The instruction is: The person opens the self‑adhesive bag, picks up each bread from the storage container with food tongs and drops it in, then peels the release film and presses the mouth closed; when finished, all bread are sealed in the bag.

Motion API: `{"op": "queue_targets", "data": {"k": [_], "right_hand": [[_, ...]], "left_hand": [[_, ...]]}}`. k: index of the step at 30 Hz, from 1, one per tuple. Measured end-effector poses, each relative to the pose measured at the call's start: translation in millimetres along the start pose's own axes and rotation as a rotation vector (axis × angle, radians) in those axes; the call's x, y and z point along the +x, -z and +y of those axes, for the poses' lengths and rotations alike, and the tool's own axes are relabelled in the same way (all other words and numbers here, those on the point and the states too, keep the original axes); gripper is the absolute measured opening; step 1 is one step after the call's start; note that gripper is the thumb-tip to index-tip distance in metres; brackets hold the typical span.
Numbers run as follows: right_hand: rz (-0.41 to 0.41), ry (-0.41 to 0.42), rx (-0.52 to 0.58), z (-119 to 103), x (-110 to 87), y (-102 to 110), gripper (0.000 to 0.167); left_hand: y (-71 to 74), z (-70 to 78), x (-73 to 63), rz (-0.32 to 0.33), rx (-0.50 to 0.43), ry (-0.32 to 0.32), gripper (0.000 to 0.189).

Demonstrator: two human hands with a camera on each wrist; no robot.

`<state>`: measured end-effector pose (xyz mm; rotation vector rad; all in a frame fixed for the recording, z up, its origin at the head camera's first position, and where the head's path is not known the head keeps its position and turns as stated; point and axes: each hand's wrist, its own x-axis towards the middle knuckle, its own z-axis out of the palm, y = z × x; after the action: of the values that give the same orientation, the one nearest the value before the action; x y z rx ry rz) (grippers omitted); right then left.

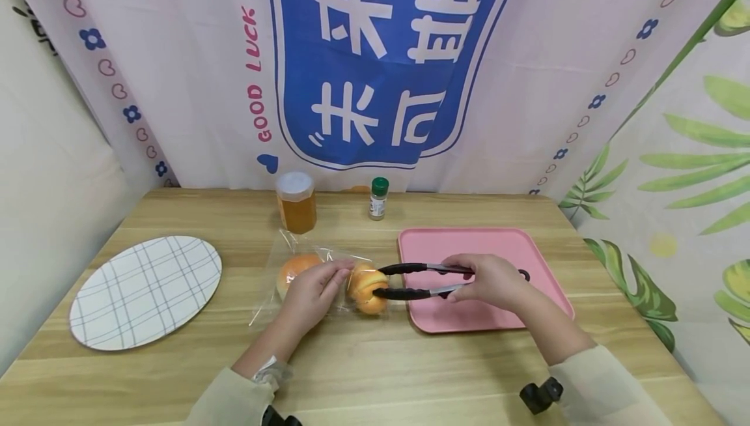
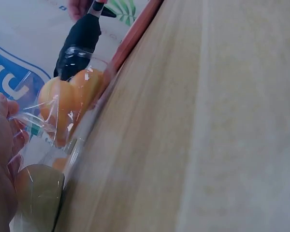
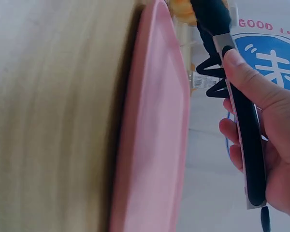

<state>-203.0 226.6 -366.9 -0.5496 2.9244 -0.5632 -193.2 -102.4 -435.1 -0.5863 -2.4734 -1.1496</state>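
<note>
My left hand pinches the edge of a clear plastic bag between thumb and fingers. A golden croissant-shaped bread lies at the bag's right end, with clear film over part of it. In my right hand is a pair of black-and-metal tongs, gripped by the handles. The tongs' black tips reach the bread from the right, one on each side. A round bun in clear plastic lies behind my left hand, partly covered by it. Whether bun and bread share one bag, I cannot tell.
A pink tray lies under my right hand and the tongs. At the left sits an oval checked plate. A honey-coloured jar and a green-capped shaker bottle stand at the back, before a printed curtain.
</note>
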Motion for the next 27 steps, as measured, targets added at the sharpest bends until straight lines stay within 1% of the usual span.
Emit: {"op": "queue_targets", "data": {"k": [2, 5, 8, 11, 15, 20, 27], "right_hand": [[-0.019, -0.031, 0.034, 1, -0.9, -2, 0.058], [-0.026, -0.054, 0.045, 3, -2.8, -5, 0.059], [-0.012, -0.054, 0.040, 3, -4.6, -7, 0.059], [-0.002, -0.051, 0.060, 1, -5.9, -10, 0.060], [0.007, -0.038, 0.062, -5, -6.0, -16, 0.060], [0.036, -0.055, 0.057, -14, -5.9, -26, 0.059], [0.082, -0.138, 0.081, -27, -6.8, -39, 0.056]], "left_hand": [[0.0, 0.1, -0.1, 0.007, -0.002, -0.001, 0.019], [-0.1, 0.4, 0.0, 0.015, 0.000, -0.002, 0.019], [0.2, 0.8, 0.0, 0.027, -0.004, 0.000, 0.019], [0.7, 1.4, -0.3, 0.029, -0.011, 0.013, 0.020], [1.2, 2.3, -0.4, 0.019, -0.012, 0.025, 0.020], [1.1, 2.7, -0.4, 0.020, -0.013, 0.030, 0.021], [-0.7, 2.9, -0.8, 0.048, -0.015, 0.019, 0.020]]}}
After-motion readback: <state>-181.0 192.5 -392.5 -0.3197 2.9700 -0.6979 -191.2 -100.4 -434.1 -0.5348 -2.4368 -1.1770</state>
